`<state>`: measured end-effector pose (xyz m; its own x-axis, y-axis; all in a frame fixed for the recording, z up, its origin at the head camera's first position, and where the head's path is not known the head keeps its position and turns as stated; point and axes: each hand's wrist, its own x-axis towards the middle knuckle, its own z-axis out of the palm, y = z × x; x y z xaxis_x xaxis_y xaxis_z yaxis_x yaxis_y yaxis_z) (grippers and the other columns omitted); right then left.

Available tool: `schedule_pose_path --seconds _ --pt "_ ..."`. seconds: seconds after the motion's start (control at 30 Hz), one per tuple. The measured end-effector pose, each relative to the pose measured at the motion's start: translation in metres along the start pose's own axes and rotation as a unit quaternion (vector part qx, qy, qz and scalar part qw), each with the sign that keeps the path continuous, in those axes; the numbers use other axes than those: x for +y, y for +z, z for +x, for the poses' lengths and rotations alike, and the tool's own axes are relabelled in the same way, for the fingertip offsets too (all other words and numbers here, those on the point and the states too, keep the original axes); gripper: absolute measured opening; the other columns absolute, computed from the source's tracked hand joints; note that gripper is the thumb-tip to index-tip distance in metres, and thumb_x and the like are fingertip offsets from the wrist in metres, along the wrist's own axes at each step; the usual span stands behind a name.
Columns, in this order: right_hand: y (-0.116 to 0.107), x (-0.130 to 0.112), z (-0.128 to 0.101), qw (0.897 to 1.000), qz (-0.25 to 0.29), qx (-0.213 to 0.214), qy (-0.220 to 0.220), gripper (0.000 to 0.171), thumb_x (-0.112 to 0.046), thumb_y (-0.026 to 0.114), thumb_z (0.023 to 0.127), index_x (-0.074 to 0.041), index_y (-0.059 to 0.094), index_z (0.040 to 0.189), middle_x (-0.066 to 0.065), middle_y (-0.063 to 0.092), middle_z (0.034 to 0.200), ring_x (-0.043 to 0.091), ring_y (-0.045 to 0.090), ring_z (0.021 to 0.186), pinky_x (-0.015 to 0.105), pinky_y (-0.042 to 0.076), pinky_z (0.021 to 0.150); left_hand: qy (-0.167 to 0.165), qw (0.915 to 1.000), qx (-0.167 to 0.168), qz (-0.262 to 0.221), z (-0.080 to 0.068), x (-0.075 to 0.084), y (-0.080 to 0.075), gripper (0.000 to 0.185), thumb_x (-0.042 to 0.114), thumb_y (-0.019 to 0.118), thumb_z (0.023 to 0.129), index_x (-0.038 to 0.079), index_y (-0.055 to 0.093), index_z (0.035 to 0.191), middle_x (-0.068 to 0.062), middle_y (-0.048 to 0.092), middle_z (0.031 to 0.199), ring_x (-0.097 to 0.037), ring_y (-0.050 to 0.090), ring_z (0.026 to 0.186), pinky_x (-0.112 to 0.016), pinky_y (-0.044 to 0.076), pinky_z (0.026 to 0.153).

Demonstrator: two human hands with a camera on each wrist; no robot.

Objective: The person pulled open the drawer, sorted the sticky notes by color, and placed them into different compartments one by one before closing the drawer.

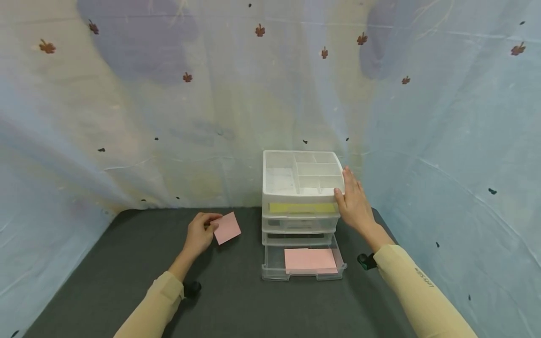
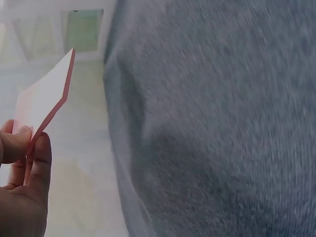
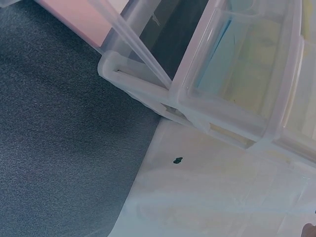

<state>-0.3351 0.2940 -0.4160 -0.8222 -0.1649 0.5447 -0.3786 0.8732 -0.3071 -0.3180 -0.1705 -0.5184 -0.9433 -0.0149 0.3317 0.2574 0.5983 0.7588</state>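
Above a dark grey table (image 1: 127, 263), a person's left hand (image 1: 198, 234) pinches a pink note (image 1: 227, 227) by its near corner between thumb and fingers (image 2: 42, 158), just left of a clear plastic drawer unit (image 1: 301, 211). The right hand (image 1: 354, 204) lies flat, fingers straight, against the unit's upper right side — its bottom drawer (image 1: 302, 265) stands pulled out with pink paper (image 1: 310, 260) inside. Thin and light, the note looks likely to flex and crease — best held gently at an edge.
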Motion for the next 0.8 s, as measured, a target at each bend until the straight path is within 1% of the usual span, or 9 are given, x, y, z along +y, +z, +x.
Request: schedule_pose_path --seconds 0.17,0.27,0.37,0.43,0.53,0.8 --pt "0.0 0.0 -0.001 1.0 -0.003 0.003 -0.001 0.068 -0.035 0.036 0.113 0.005 0.016 0.163 0.021 0.013 0.172 0.044 0.019 0.156 0.06 0.012 0.126 -0.007 0.9995 0.014 -0.029 -0.009 0.013 -0.001 0.022 0.009 0.066 0.103 0.011 0.073 0.124 -0.012 0.061 0.121 -0.03 0.065 0.107 -0.049 0.057 0.09" --pt "0.001 0.001 -0.001 1.0 -0.004 0.003 -0.001 0.067 -0.036 0.036 0.113 0.005 0.016 0.163 0.02 0.013 0.172 0.044 0.02 0.156 0.06 0.012 0.126 -0.011 0.9984 0.019 -0.051 -0.013 0.022 0.0 0.022 0.01 0.069 0.102 0.01 0.074 0.123 -0.012 0.063 0.12 -0.029 0.066 0.106 -0.038 0.058 0.086" --pt "0.001 0.002 -0.001 1.0 -0.003 0.004 -0.001 0.067 -0.036 0.035 0.113 0.005 0.016 0.163 0.02 0.012 0.172 0.044 0.02 0.156 0.059 0.012 0.126 -0.015 0.996 0.024 -0.085 -0.018 0.033 0.001 0.022 0.007 0.07 0.1 0.008 0.074 0.122 -0.013 0.064 0.118 -0.029 0.067 0.103 -0.026 0.057 0.078" --pt "0.001 0.002 -0.001 1.0 -0.003 0.004 0.0 0.067 -0.036 0.036 0.113 0.005 0.016 0.163 0.02 0.012 0.173 0.044 0.019 0.156 0.059 0.012 0.126 -0.014 0.994 0.025 -0.105 -0.021 0.039 0.002 0.023 0.005 0.071 0.099 0.006 0.074 0.122 -0.014 0.064 0.116 -0.03 0.067 0.102 -0.021 0.056 0.075" --pt "0.0 0.001 -0.001 1.0 -0.003 0.004 0.0 0.067 -0.035 0.036 0.113 0.004 0.016 0.163 0.02 0.013 0.172 0.044 0.02 0.156 0.059 0.012 0.126 -0.005 0.9919 0.025 -0.124 -0.025 0.046 0.005 0.023 0.004 0.072 0.098 0.005 0.074 0.121 -0.015 0.064 0.115 -0.03 0.067 0.101 -0.021 0.056 0.074" --pt "-0.002 -0.001 -0.001 1.0 0.0 0.002 -0.004 0.068 -0.035 0.036 0.113 0.004 0.014 0.164 0.021 0.013 0.172 0.042 0.017 0.157 0.061 0.014 0.125 0.027 0.9858 0.008 -0.165 -0.035 0.064 0.014 0.023 -0.002 0.071 0.097 0.005 0.074 0.119 -0.014 0.064 0.114 -0.03 0.067 0.1 -0.029 0.06 0.076"
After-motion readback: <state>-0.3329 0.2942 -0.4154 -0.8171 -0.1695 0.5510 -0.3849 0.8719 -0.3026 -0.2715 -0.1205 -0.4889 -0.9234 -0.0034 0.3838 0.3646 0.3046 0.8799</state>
